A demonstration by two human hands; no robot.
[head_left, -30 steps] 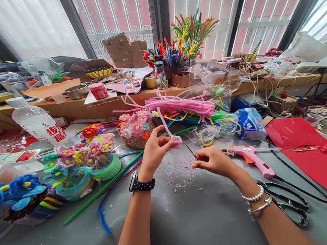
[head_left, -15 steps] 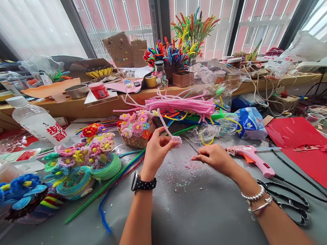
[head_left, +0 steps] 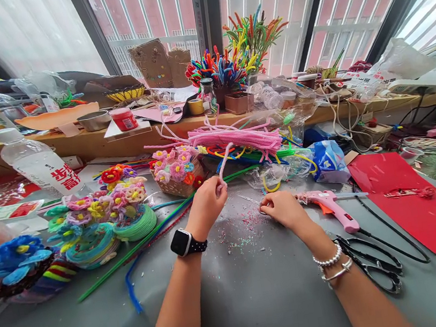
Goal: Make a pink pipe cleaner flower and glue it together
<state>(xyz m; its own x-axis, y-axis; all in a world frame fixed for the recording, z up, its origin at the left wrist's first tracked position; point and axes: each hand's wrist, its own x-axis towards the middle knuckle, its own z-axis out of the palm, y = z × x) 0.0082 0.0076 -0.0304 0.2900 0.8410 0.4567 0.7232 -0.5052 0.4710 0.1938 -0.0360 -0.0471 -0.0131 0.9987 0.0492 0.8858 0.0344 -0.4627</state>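
My left hand (head_left: 206, 202) is closed on a pale pink pipe cleaner (head_left: 225, 159), whose free end sticks up above the fingers. In the earlier frame a coiled pink end showed at the fingertips; now the hand mostly hides it. My right hand (head_left: 285, 209) pinches a thin pointed metal tool (head_left: 249, 199) that points left, low over the table; its exact kind is unclear. Just right of that hand lies a pink hot glue gun (head_left: 336, 209). Behind both hands is a bundle of pink pipe cleaners (head_left: 234, 138).
Pipe-cleaner flowers in pots (head_left: 129, 211) and a water bottle (head_left: 39, 161) stand at left. Black-handled scissors (head_left: 372, 261) lie near my right wrist, beside the glue gun cord and a red sheet (head_left: 422, 205). Glitter (head_left: 243, 230) is scattered mid-table. A cluttered ledge (head_left: 180, 124) runs behind.
My left hand has turned over, back upward, and drawn slightly left, tilting the pipe cleaner the other way. The tool in my right hand now lies flatter. The view has shifted slightly.
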